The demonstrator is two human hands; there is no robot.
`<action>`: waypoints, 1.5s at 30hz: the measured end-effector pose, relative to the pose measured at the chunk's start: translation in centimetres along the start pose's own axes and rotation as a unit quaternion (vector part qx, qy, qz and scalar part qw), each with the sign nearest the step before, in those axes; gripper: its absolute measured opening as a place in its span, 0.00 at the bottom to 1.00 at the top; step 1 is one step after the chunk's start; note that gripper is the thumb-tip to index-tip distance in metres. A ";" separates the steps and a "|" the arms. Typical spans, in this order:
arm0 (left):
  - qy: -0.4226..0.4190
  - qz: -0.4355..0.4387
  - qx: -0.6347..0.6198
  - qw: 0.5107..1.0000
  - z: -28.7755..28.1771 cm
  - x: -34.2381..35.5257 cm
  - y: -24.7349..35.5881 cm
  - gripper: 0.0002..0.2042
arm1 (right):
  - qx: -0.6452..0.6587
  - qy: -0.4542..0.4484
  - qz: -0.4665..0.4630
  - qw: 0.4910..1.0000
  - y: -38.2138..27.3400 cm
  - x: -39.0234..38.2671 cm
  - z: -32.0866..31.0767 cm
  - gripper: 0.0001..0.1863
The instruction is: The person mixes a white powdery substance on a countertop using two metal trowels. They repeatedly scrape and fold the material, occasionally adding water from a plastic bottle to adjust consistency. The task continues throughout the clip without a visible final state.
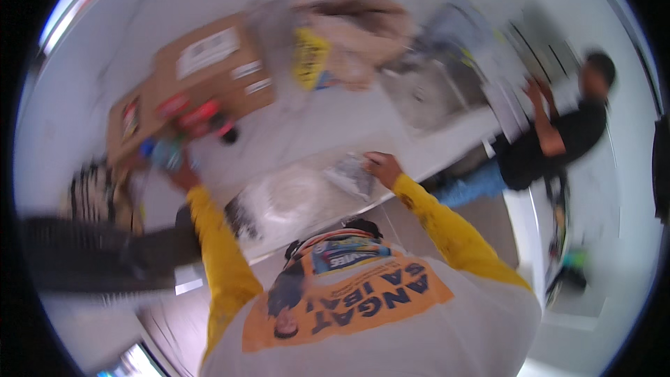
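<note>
My left hand is closed around a clear plastic bottle with a blue cap, beside the cardboard boxes; motion blurs the fingers. At the counter's front edge, my right hand pinches the edge of a crumpled, see-through plastic bag. What the bag contains is too blurred to make out. Between my hands, white powder lies spread in a rough ring on a work surface. A dark speckled patch shows at its left end.
Cardboard boxes stand at the back left, with red-labelled packages beside them. Farther back is a brown paper bag. A metal sink lies to the right, near a person in a black shirt. Dark furniture borders the left.
</note>
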State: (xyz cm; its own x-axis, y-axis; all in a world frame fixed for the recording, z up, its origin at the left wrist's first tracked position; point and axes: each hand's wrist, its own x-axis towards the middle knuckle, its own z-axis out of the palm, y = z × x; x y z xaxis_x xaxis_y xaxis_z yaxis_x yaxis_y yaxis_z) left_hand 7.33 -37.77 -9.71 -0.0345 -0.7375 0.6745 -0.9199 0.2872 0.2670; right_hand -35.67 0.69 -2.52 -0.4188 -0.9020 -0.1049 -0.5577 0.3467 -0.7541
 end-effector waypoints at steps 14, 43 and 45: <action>-0.104 -0.140 -0.504 0.846 -28.4 -5.0 25.1 0.31 | 0.076 -0.014 -0.190 0.979 -2.3 -2.7 -2.4 0.46; -0.372 0.224 -0.660 0.613 -39.5 -5.3 35.6 0.26 | 0.205 0.049 -0.079 0.974 -16.6 -21.0 -2.2 0.41; -0.299 0.351 -0.607 0.647 -40.1 -3.6 36.0 0.24 | 0.179 0.022 -0.105 0.978 -16.7 -20.9 -3.1 0.42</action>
State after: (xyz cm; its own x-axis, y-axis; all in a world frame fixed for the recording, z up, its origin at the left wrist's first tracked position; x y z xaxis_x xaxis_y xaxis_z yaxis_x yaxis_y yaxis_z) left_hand -10.03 -0.28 25.07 -0.7572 -0.1647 0.6320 0.3765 0.6807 0.6284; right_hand -19.83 14.60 14.32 -0.3564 -0.9291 0.0989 -0.3512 0.0351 -0.9357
